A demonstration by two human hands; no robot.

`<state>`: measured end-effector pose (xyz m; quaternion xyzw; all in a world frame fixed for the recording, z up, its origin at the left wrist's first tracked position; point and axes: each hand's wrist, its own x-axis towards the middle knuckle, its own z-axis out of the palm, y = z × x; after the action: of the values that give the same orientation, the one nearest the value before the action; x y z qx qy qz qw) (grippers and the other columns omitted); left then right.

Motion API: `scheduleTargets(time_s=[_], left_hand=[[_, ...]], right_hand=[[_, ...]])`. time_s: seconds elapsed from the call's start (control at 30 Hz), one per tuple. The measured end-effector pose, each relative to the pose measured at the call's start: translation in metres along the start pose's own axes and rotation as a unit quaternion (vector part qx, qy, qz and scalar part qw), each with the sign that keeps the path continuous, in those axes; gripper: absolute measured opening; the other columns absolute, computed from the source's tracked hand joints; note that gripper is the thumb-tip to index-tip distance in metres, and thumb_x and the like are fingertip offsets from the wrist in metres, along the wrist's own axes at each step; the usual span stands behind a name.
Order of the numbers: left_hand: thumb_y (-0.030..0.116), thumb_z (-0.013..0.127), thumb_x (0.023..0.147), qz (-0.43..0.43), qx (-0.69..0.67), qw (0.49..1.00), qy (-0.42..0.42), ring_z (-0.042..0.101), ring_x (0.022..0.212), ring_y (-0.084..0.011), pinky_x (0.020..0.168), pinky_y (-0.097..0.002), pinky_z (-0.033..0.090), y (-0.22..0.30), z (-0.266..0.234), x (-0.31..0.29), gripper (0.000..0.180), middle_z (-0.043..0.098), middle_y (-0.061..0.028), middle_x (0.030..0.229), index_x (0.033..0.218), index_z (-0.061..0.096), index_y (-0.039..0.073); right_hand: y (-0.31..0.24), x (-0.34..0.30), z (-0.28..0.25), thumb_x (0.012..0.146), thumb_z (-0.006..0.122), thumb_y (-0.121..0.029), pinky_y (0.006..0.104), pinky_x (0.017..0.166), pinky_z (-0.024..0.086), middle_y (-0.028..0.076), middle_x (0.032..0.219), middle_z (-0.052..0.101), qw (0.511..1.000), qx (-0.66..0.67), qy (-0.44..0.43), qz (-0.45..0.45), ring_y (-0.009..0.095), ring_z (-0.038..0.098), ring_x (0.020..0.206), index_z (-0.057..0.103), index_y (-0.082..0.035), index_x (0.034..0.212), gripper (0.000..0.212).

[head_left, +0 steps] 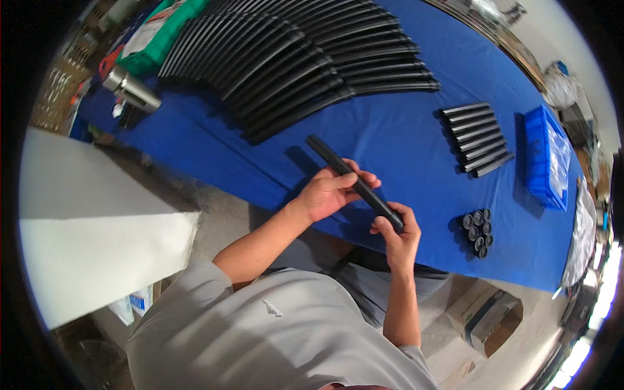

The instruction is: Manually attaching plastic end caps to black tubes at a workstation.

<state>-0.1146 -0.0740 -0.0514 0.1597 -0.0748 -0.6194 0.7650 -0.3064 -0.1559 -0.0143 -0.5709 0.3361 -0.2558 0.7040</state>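
Between my two hands a black tube [373, 197] is held slantwise above the near edge of the blue-covered table. My left hand [329, 192] is wrapped round its middle, thumb on top. At the tube's lower right end, my right hand [399, 230] grips it with thumb and fingers; that end is partly hidden by the fingers. To the right lies a row of several short black tubes [476, 138]. Nearer to me stands a cluster of small round black caps [478, 229].
Long black tubes [286, 58] lie in a wide fan across the far side of the blue tablecloth [390, 140]. A steel cylinder [133, 90] and a green container [156, 39] are at the left. A blue crate [541, 159] stands right; an open cardboard box [484, 317] is on the floor.
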Motion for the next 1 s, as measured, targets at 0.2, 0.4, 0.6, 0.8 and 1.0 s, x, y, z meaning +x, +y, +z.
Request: scheduleTargets(time_s=[0.2,0.4,0.6,0.8,1.0], left_hand=[[0.006,0.062,0.095,0.022,0.048,0.998,0.014,0.057,0.125,-0.0345,0.110,-0.0476,0.045,0.003,0.003,-0.005,0.017,0.065,-0.0157,0.118,0.111,0.056,0.009],[0.007,0.063,0.095,0.012,0.057,0.998,0.036,0.058,0.124,-0.0325,0.107,-0.0470,0.048,0.003,0.011,-0.006,0.017,0.066,-0.0158,0.116,0.109,0.055,0.010],[0.006,0.065,0.093,-0.004,0.060,0.998,0.017,0.061,0.121,-0.0319,0.101,-0.0478,0.052,0.005,0.009,-0.005,0.019,0.066,-0.0163,0.116,0.109,0.055,0.010],[0.008,0.066,0.093,-0.018,0.054,0.998,0.032,0.064,0.115,-0.0302,0.098,-0.0482,0.054,0.006,0.014,-0.004,0.016,0.068,-0.0155,0.113,0.106,0.058,0.010],[0.008,0.063,0.095,-0.018,0.029,0.999,-0.008,0.060,0.121,-0.0340,0.101,-0.0510,0.052,0.006,0.006,-0.004,0.017,0.065,-0.0193,0.119,0.111,0.057,0.010]], right_hand=[[0.007,0.002,0.006,0.091,0.068,-0.001,0.0278,0.067,0.058,0.008,0.087,0.066,0.999,0.041,0.008,-0.011,0.013,0.065,0.072,0.058,0.005,0.114,0.026],[0.014,0.002,0.005,0.090,0.068,0.000,0.0279,0.067,0.058,0.008,0.088,0.065,0.999,-0.002,0.024,-0.049,0.013,0.066,0.074,0.059,0.005,0.114,0.027],[0.006,-0.006,0.007,0.089,0.069,0.000,0.0252,0.067,0.056,0.008,0.090,0.065,0.997,-0.035,0.037,-0.058,0.011,0.064,0.074,0.058,0.006,0.113,0.027],[-0.001,-0.001,0.005,0.088,0.069,-0.001,0.0220,0.065,0.052,0.006,0.090,0.065,0.984,-0.142,0.045,-0.100,0.010,0.063,0.072,0.060,0.004,0.109,0.022],[-0.008,0.000,0.007,0.086,0.071,0.001,0.0246,0.067,0.051,0.007,0.088,0.065,0.994,0.089,0.023,0.063,0.013,0.063,0.071,0.061,0.002,0.106,0.022]])
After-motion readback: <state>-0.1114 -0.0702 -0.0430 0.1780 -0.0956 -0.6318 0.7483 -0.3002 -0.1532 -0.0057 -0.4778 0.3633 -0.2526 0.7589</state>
